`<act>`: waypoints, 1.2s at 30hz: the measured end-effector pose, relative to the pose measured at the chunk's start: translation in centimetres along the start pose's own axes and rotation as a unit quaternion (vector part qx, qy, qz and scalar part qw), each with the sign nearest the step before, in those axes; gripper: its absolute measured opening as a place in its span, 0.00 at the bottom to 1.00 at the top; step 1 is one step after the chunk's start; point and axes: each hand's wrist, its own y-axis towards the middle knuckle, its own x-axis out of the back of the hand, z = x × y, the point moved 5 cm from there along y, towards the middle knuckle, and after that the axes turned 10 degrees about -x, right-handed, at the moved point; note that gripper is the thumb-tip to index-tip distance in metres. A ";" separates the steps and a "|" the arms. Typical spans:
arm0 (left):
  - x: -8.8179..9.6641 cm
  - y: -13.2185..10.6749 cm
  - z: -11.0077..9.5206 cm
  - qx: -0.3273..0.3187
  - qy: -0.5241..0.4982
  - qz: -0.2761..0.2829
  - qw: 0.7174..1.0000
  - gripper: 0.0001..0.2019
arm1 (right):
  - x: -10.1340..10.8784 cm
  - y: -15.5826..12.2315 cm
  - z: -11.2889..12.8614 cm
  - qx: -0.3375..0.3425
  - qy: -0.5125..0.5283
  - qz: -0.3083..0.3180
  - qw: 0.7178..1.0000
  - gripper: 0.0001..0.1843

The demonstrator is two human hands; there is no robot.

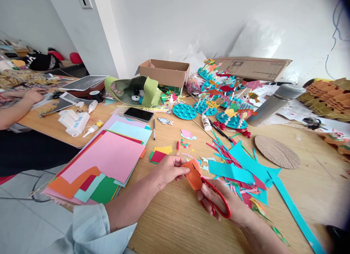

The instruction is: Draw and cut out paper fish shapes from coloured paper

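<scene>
My left hand [168,170] pinches a small piece of orange paper [193,175] above the wooden table [180,217]. My right hand [224,206] grips red-handled scissors [216,199], whose blades meet the lower edge of the orange piece. A stack of coloured paper sheets [109,159] lies just left of my left hand. Turquoise paper offcuts and strips [240,166] lie scattered just beyond my right hand.
Further back are a phone [139,114], a pen [154,129], glue bottles [206,122], turquoise paper craft discs [184,111], a cardboard box [165,72], a steel flask [276,102] and a cardboard oval [276,151]. Another person's hand [32,95] rests on the table at far left.
</scene>
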 end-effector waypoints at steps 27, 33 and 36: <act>-0.2 -0.1 0.2 0.012 -0.025 -0.024 0.999 0.14 | -0.3 -0.4 0.5 -0.011 -0.035 0.001 0.999 0.28; -0.3 -0.2 -0.2 0.006 0.009 -0.014 1.000 0.11 | -0.2 -0.5 0.3 -0.031 -0.023 -0.001 0.999 0.27; -0.3 -0.2 -0.4 0.005 0.026 -0.020 0.999 0.10 | -0.1 -0.5 0.1 -0.031 -0.022 0.004 0.999 0.26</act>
